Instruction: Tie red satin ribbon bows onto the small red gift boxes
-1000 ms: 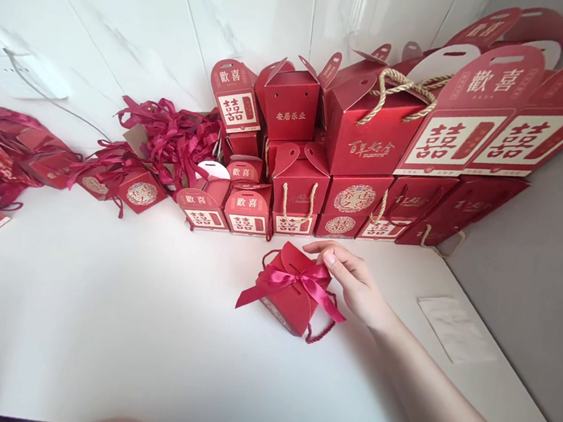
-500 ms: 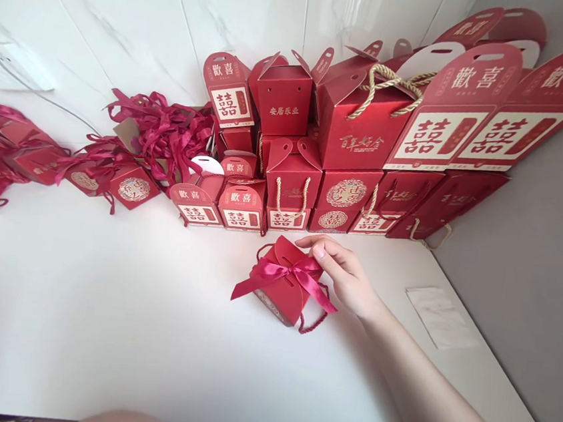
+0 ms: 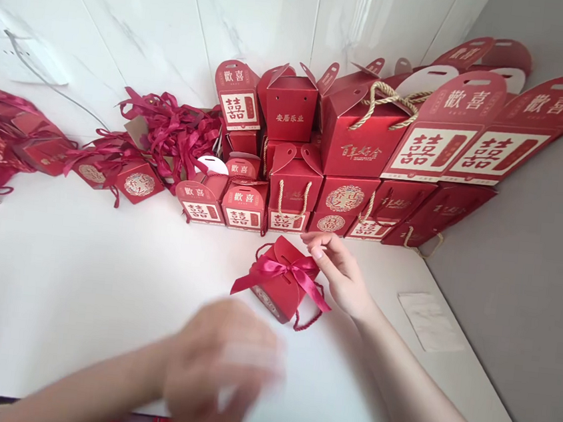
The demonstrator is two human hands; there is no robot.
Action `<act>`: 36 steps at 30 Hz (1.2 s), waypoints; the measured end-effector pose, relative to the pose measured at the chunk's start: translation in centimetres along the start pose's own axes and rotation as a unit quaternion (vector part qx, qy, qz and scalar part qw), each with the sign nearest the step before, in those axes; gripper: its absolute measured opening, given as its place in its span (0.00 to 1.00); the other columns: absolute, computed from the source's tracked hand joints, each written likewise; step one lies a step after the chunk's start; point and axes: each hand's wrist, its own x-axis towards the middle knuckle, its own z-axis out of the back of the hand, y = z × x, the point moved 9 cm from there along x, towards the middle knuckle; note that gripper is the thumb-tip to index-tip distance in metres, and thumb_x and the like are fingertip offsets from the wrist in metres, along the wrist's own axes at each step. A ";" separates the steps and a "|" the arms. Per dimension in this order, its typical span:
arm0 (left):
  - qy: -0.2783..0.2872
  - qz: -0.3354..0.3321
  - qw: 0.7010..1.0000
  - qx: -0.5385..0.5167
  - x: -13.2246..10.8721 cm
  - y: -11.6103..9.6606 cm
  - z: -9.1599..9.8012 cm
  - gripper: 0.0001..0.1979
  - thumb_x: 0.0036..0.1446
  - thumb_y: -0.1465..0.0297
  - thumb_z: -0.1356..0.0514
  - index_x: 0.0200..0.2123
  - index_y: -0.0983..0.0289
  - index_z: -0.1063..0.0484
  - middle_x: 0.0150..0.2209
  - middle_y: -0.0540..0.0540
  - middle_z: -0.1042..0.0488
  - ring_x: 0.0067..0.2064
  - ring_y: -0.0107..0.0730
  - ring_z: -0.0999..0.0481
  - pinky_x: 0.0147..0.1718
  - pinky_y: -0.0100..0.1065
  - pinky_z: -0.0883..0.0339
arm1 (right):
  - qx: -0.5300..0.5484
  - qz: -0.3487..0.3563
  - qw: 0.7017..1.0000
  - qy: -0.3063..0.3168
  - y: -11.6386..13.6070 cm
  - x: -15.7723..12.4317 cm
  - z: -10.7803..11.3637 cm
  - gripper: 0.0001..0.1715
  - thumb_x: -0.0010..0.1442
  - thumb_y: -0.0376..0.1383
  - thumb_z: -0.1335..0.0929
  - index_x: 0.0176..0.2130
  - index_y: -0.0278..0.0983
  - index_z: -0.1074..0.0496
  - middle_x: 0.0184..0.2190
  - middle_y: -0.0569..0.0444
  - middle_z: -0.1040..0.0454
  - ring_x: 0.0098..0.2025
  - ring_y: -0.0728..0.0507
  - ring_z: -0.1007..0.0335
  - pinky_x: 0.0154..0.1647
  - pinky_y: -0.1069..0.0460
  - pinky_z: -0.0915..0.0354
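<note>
A small red gift box (image 3: 276, 295) stands on the white tabletop, tied on top with a magenta ribbon bow (image 3: 289, 267) and fitted with dark red cord handles. My right hand (image 3: 338, 269) is at its upper right corner, fingers loosely bent, thumb and forefinger apart, with nothing seen between them. Whether the fingertips touch the box, I cannot tell. Nearer to me, my left hand (image 3: 223, 359) hangs in front of the box, smeared by motion. Its fingers cannot be made out.
Stacked red gift boxes (image 3: 362, 142) line the back wall. A heap of magenta ribbons (image 3: 179, 133) and several ribboned boxes (image 3: 141, 183) lie to the left. A flat white packet (image 3: 429, 322) rests at right, near the grey wall (image 3: 521, 276). Something red shows below the table's front edge.
My left hand has come into view from below and moved up toward the box. My right hand stays near the box's corner. The camera view has shifted slightly.
</note>
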 end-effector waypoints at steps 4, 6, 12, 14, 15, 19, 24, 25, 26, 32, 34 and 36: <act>0.035 -0.051 0.992 0.107 6.4 1.7 3.8 0.09 0.60 0.68 0.42 0.41 0.61 0.23 0.39 0.59 0.25 0.42 0.37 0.27 0.45 0.39 0.32 | -0.151 0.166 0.972 -0.075 4.6 -1.5 0.6 0.05 0.66 0.36 0.35 0.44 0.42 0.33 0.48 0.47 0.28 0.51 0.39 0.31 0.53 0.42 0.37; 0.099 -0.024 0.989 0.108 8.5 3.6 4.1 0.15 0.59 0.65 0.39 0.49 0.60 0.26 0.43 0.58 0.26 0.42 0.35 0.29 0.40 0.34 0.33 | -0.230 0.256 0.938 -0.036 6.9 -2.9 -1.2 0.09 0.64 0.33 0.35 0.45 0.43 0.31 0.47 0.47 0.26 0.50 0.38 0.31 0.52 0.41 0.36; 0.230 -0.001 0.971 0.069 9.6 5.9 1.3 0.12 0.57 0.61 0.38 0.36 0.63 0.21 0.28 0.51 0.32 0.30 0.28 0.34 0.31 0.29 0.39 | -0.406 0.366 0.828 0.125 7.3 -6.5 -9.4 0.08 0.67 0.35 0.36 0.43 0.39 0.27 0.56 0.47 0.27 0.56 0.38 0.34 0.58 0.39 0.42; 0.234 0.029 0.970 0.051 9.5 6.7 0.8 0.11 0.58 0.62 0.39 0.33 0.64 0.23 0.22 0.47 0.39 0.25 0.25 0.40 0.26 0.28 0.45 | -0.451 0.345 0.816 0.113 6.3 -6.3 -10.5 0.11 0.68 0.34 0.38 0.42 0.36 0.26 0.61 0.44 0.32 0.59 0.36 0.36 0.56 0.39 0.41; 0.236 0.042 0.970 0.031 9.5 7.0 0.6 0.11 0.59 0.62 0.40 0.33 0.65 0.24 0.21 0.46 0.43 0.24 0.24 0.43 0.25 0.28 0.47 | -0.461 0.337 0.814 0.108 5.9 -6.2 -10.7 0.11 0.68 0.33 0.38 0.44 0.35 0.27 0.62 0.43 0.33 0.59 0.36 0.36 0.56 0.38 0.41; 0.291 0.109 0.946 -0.095 8.8 8.3 -0.5 0.10 0.60 0.63 0.41 0.35 0.66 0.29 0.18 0.44 0.43 0.21 0.22 0.47 0.22 0.27 0.51 | -0.406 0.341 0.840 0.116 6.0 -5.8 -10.2 0.15 0.67 0.30 0.38 0.52 0.35 0.30 0.56 0.45 0.26 0.57 0.39 0.32 0.62 0.38 0.43; 0.352 0.148 0.911 -0.158 7.9 9.2 -0.9 0.17 0.61 0.59 0.41 0.28 0.67 0.31 0.16 0.46 0.39 0.18 0.21 0.43 0.19 0.27 0.51 | -0.253 0.381 0.884 0.092 8.2 -5.5 -6.6 0.08 0.61 0.29 0.32 0.42 0.38 0.27 0.38 0.52 0.20 0.43 0.43 0.25 0.55 0.42 0.35; 0.348 0.144 0.912 -0.160 8.0 9.3 -0.8 0.17 0.61 0.59 0.41 0.27 0.67 0.31 0.16 0.47 0.37 0.18 0.21 0.41 0.20 0.27 0.49 | -0.231 0.376 0.894 0.077 8.4 -5.2 -5.6 0.06 0.60 0.30 0.31 0.40 0.39 0.28 0.36 0.52 0.21 0.41 0.43 0.25 0.52 0.43 0.34; 0.335 0.138 0.917 -0.166 8.1 9.5 -0.6 0.16 0.60 0.60 0.40 0.27 0.67 0.30 0.17 0.47 0.36 0.19 0.22 0.39 0.20 0.27 0.47 | -0.215 0.360 0.906 0.052 8.3 -4.7 -4.6 0.05 0.60 0.31 0.31 0.39 0.40 0.28 0.36 0.52 0.22 0.41 0.42 0.26 0.50 0.42 0.33; -0.079 0.048 0.963 -0.251 9.8 11.0 2.8 0.17 0.62 0.59 0.42 0.48 0.63 0.27 0.32 0.53 0.26 0.34 0.29 0.29 0.33 0.29 0.36 | -0.049 0.158 0.948 -0.273 4.0 -4.0 1.1 0.11 0.69 0.39 0.41 0.50 0.42 0.37 0.57 0.44 0.35 0.63 0.37 0.41 0.63 0.35 0.45; -0.143 0.051 0.945 -0.289 9.3 11.8 2.1 0.18 0.63 0.58 0.44 0.48 0.63 0.26 0.45 0.57 0.25 0.48 0.36 0.28 0.44 0.32 0.34 | -0.046 0.161 0.950 -0.263 3.2 -4.6 -0.7 0.15 0.68 0.42 0.41 0.54 0.43 0.40 0.61 0.43 0.41 0.67 0.36 0.48 0.66 0.33 0.51; -0.119 0.072 0.928 -0.347 9.1 12.2 0.1 0.21 0.64 0.54 0.47 0.48 0.63 0.26 0.53 0.59 0.27 0.56 0.40 0.32 0.53 0.35 0.37 | -0.069 0.180 0.959 -0.208 2.9 -5.1 -3.1 0.22 0.68 0.47 0.42 0.58 0.43 0.43 0.64 0.44 0.46 0.68 0.34 0.52 0.67 0.31 0.55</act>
